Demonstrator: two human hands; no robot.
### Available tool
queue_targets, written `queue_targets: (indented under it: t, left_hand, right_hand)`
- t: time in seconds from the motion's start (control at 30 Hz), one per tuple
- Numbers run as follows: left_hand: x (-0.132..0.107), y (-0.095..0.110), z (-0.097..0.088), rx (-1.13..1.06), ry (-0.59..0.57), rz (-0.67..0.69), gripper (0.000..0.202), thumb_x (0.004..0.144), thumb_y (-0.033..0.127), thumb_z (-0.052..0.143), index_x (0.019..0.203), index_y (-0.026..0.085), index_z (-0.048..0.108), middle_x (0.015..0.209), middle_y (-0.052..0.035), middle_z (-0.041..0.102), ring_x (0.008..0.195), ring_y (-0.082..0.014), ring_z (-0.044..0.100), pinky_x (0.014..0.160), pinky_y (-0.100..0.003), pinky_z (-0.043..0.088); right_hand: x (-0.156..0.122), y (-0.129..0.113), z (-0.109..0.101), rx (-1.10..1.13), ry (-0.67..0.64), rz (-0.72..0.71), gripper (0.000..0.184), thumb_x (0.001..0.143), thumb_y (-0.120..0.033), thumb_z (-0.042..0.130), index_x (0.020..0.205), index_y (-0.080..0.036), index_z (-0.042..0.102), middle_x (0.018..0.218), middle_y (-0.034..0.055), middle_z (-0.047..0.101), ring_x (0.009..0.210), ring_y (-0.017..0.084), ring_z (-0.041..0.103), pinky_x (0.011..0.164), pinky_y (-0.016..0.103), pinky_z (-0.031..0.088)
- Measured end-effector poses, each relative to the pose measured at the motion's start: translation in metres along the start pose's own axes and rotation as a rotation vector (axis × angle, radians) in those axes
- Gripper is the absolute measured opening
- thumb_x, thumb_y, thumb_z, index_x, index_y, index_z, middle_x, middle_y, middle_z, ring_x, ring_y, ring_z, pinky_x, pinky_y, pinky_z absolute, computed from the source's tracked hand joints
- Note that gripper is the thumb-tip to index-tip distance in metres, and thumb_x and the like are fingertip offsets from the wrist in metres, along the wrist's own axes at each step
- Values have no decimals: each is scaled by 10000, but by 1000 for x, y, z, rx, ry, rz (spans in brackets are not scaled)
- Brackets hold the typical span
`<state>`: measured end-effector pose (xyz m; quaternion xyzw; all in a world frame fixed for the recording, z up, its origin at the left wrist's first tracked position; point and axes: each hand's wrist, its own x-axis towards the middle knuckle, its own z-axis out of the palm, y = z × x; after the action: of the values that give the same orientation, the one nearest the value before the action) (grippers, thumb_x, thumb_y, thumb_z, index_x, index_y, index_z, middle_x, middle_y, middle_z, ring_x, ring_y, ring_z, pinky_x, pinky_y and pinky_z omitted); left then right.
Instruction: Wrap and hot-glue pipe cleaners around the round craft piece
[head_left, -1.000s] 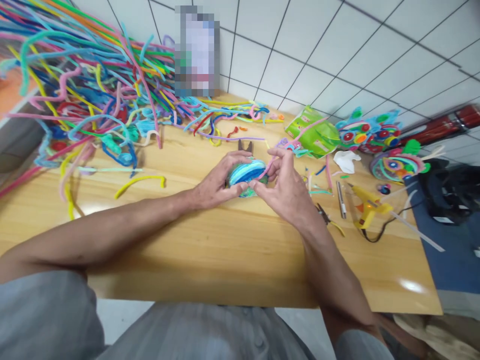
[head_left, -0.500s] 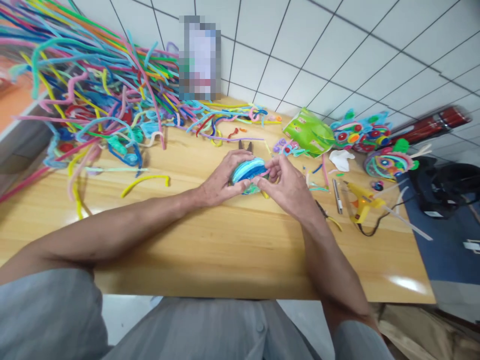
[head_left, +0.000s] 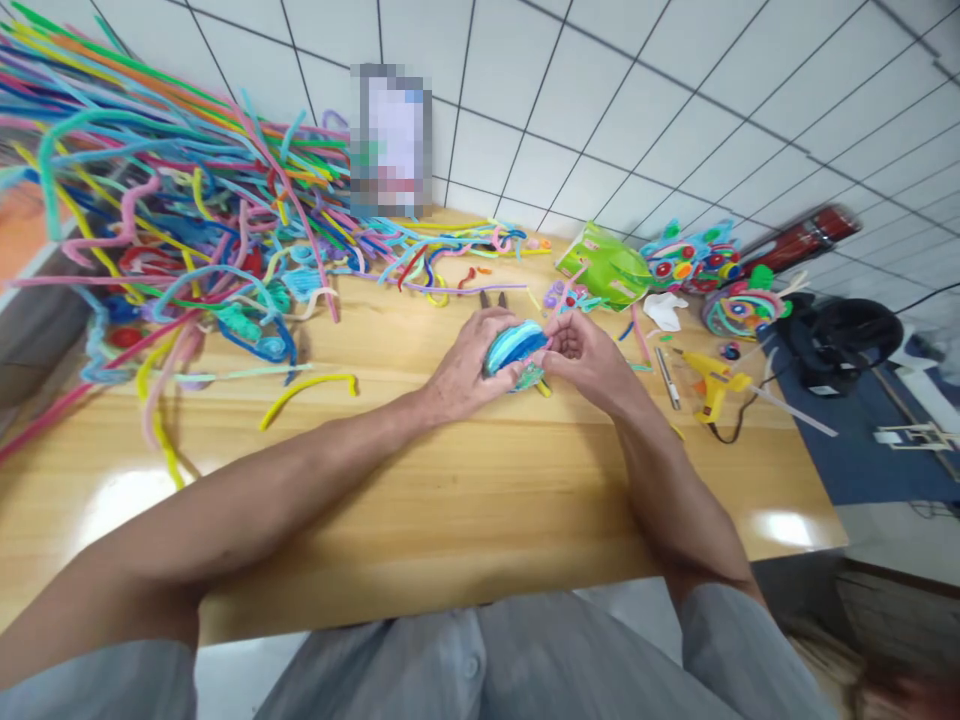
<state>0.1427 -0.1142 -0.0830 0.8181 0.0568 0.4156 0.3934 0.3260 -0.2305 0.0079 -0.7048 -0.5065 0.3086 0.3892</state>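
Both hands meet over a rounded blue and turquoise pipe-cleaner piece, held just above the table. My left hand is closed around its left side, thumb along the lower front. At its right edge, my right hand pinches a short pink pipe cleaner between thumb and fingers. How the pink strip joins the piece is hidden by the fingertips. Just behind my left hand, the dark tips of a tool show. A short yellow bit pokes out underneath.
Loose pipe cleaners pile up at the left. A bent yellow pipe cleaner lies nearer. On the right are a yellow glue gun, a silver pen-like tool, a green packet and colourful pipe-cleaner figures. White tiled wall stands behind.
The view has turned a little, so the hands appear slightly further right. My right hand's fingers have shifted slightly at the piece's edge; both hands keep their hold.
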Motion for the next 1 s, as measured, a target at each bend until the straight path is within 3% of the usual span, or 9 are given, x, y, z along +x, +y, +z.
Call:
queue_targets:
  t: [0.27,0.5,0.67,1.0]
  left_hand:
    - [1,-2,-1,4,-1,-2,494,1050,489,625,1467,241,529,1444,-154,608,1396,-311,578,1195,-542,497]
    - [3,-6,-1,0,0,16,525,1057,556,601,1453,216,548,1419,-160,617,1351,-312,596,1176,-529,502]
    - [3,-6,-4,21,-16,29,535,1079,601,551,1458,223,540,1419,-152,621,1354,-305,596,1176,-511,506]
    - [2,-7,-5,39,-4,48,544,1074,608,595,1468,239,531,1424,-152,620,1359,-316,611,1177,-526,518]
  right_hand:
    - [1,0,-2,56,-51,-25,372,760,-428,818,981,-250,578,793,-52,593,715,151,563,650,298,452]
    - [1,4,2,-33,31,-41,377,754,-427,800,990,-243,571,794,-53,592,712,150,552,660,309,439]
    - [3,3,-5,-4,-66,-78,328,788,-431,776,988,-249,590,811,-34,617,747,164,570,692,323,461]
    - [4,2,5,-161,71,-79,275,777,-363,770,957,-255,591,778,-42,610,728,178,589,670,339,438]
